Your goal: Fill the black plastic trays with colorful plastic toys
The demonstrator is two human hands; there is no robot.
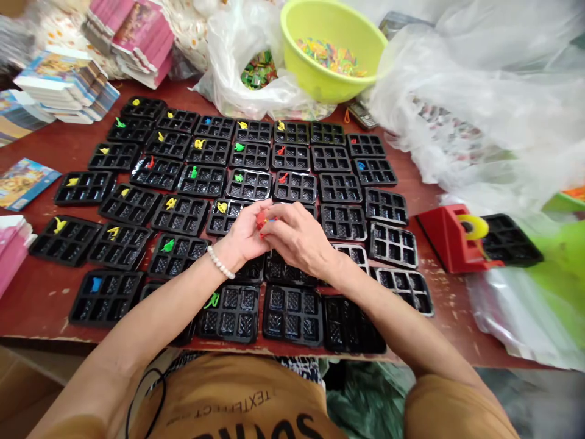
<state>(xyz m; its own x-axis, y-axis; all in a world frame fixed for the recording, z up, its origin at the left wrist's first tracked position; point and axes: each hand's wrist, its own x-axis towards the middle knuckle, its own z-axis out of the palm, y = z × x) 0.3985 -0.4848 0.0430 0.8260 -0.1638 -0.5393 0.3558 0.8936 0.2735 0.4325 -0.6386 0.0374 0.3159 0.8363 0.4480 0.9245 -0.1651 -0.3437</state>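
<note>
My left hand (pixel 244 235) and my right hand (pixel 299 238) meet above the middle of a grid of black compartment trays (pixel 292 314). Both hands are closed together around a bunch of small coloured plastic pieces (pixel 264 221), red, yellow and blue showing between the fingers. A white bead bracelet (pixel 220 262) circles my left wrist. Many trays on the left and centre hold one small piece each, such as a yellow one (pixel 59 224) and a green one (pixel 168 246). Trays on the right (pixel 392 245) look bare.
A lime green bowl (pixel 333 76) of coloured pieces stands at the back, beside a plastic bag (pixel 237 67) of more. Stacks of printed cards (pixel 68 82) lie back left. A red tape dispenser (pixel 450 239) sits right, with clear plastic sheeting (pixel 493 103) behind it.
</note>
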